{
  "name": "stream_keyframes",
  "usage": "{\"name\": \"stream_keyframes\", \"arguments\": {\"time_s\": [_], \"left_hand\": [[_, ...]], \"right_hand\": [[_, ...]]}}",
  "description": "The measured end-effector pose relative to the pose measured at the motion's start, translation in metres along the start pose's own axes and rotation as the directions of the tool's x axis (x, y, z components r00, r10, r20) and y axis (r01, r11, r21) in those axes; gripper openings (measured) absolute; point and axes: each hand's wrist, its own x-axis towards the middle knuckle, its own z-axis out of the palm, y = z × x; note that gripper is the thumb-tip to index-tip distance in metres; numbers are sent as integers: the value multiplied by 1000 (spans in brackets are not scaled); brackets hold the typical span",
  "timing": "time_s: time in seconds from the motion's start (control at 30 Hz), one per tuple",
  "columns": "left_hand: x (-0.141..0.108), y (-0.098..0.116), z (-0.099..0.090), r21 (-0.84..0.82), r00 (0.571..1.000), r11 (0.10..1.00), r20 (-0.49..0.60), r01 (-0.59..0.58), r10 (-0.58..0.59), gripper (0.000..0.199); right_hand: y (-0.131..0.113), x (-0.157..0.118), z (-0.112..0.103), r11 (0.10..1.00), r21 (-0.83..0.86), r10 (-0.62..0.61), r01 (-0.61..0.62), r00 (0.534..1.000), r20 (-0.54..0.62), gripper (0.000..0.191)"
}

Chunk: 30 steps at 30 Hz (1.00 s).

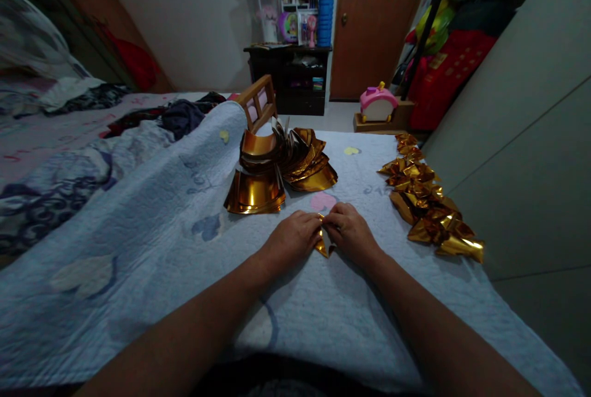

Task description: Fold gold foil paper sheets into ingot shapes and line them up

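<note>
Close together on the light blue quilt [258, 274], my left hand [295, 234] and my right hand [348, 231] pinch a small piece of gold foil paper [322, 246] between them. Most of that piece is hidden by the fingers; a pointed gold end shows below them. Beyond my hands lies a spread stack of flat, curling gold foil sheets [256, 191]. Over to the right, a row of folded gold foil pieces [420, 194] runs along the quilt's edge.
Rumpled clothes [182, 117] lie on the bed at left, beside a wooden rail [258, 101]. A dark cabinet [289, 86] stands at the far wall. Near the wooden door [376, 21] is a pink toy [378, 104]. A pale cabinet panel [521, 157] borders the right side.
</note>
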Motion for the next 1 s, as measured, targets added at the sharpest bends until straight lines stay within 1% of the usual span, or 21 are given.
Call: {"name": "stream_keyframes", "arguments": {"time_s": [0.13,0.4,0.63,0.77,1.0], "left_hand": [[0,-1,-2,-3,1000,1000,14,22,-22,11],[0,-1,-1,-12,1000,1000,10,-2,2,13],[-1,1,-3,57,999,998,44,17,-19,16],[-1,2,-4,79,999,997,54,6,-10,15],[-1,2,-5,22,999,1000,38,22,-23,13]], "right_hand": [[1,0,1,1000,1,-4,4,1000,1,18],[1,0,1,1000,2,-6,6,1000,7,17],[1,0,1,1000,11,-11,11,1000,2,19],[0,1,0,1000,9,-7,7,1000,18,20],[-1,1,-2,1000,-7,-8,8,999,41,21]]}}
